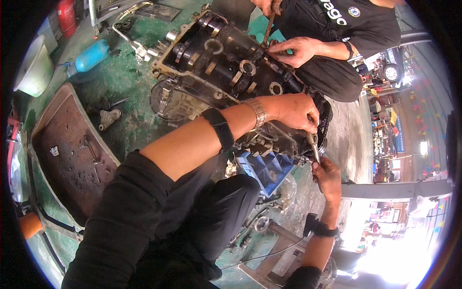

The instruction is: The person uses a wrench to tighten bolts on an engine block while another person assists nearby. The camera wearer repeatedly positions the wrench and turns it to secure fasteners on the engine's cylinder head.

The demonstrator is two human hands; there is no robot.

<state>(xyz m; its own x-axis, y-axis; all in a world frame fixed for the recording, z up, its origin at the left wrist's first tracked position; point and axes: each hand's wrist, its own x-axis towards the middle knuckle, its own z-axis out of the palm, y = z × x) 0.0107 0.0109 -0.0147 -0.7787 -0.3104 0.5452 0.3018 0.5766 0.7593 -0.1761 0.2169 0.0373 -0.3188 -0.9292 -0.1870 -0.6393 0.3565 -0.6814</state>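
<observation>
An opened engine block (226,58), dark with oil, lies across the upper middle of the head view. At its right end, my right hand (328,179) is closed round the handle of a ratchet wrench (314,147). My left hand (294,113) reaches over the engine from the left, its fingers pinched at the head of the same wrench. A dark chain or belt (325,115) curves round that end of the engine. What the wrench head sits on is hidden beneath my left fingers.
Opposite me, a co-worker's hand (294,51) touches the engine's far edge; their other hand holds a long bar (269,30). A blue compartment tray (269,171) lies below the engine. Left are a brown tray (72,180), a metal part (109,117) and a blue bottle (91,57).
</observation>
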